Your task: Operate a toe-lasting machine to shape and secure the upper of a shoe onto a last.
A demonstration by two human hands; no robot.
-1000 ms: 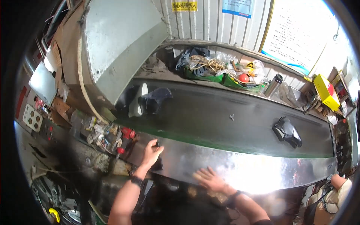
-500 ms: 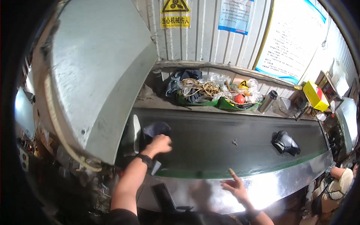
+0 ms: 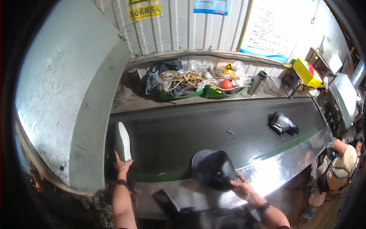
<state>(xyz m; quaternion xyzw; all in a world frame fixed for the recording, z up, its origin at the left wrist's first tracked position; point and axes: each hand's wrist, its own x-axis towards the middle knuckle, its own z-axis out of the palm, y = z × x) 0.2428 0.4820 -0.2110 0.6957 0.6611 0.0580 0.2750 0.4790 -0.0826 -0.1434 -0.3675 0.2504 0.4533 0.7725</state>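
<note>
My left hand (image 3: 122,167) is at the left end of the dark belt, its thumb and fingers round the near end of a white shoe sole (image 3: 122,141). The sole lies lengthwise, its far end pointing away from me. My right hand (image 3: 244,188) pinches the lower right edge of a glossy black rounded piece (image 3: 214,170), which looks like a shoe upper. That piece is held over the belt's near edge and the shiny metal ledge. Farther right on the belt (image 3: 179,145) sits a folded black glossy piece (image 3: 283,123), shoe-like in shape.
A large grey metal housing (image 3: 84,99) rises at the left. Behind the belt are green trays (image 3: 183,96) with cords and plastic, a steel flask (image 3: 258,83) and a yellow box (image 3: 307,73). A black flat device (image 3: 166,200) lies on the near ledge. Another person (image 3: 337,164) is at far right.
My left hand has left the dark piece and moved down to the white sole. My right hand, empty before, now holds the black piece. The view has shifted rightward.
</note>
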